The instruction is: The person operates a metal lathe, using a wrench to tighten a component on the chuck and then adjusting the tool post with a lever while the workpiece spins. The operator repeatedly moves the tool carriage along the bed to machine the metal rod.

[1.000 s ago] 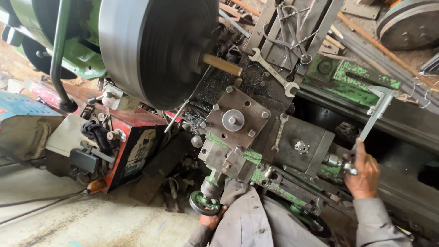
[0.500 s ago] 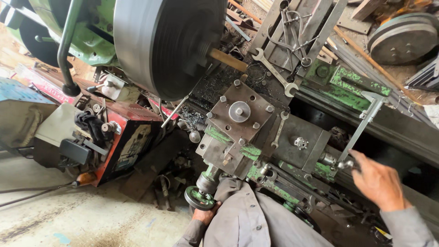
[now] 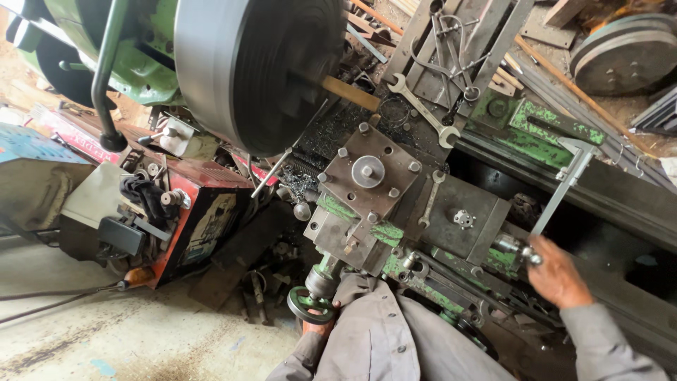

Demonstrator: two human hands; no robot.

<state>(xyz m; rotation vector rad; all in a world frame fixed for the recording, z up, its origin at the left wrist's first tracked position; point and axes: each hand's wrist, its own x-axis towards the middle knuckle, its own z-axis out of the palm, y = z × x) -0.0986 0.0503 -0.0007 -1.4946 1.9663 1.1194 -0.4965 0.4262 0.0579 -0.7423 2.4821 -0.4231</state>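
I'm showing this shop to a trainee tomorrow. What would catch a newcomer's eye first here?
Probably the big dark steel chuck at top centre, with a brass-coloured bar sticking out of it. Below sits the square tool post. The left hand is at the small green handwheel at bottom centre, while the right hand grips a metal handle at the right.

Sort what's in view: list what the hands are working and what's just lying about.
In use: left hand on the green handwheel; right hand on the crank handle; tool post; spinning chuck.

Lying about: spanner; red box; pulley wheel.
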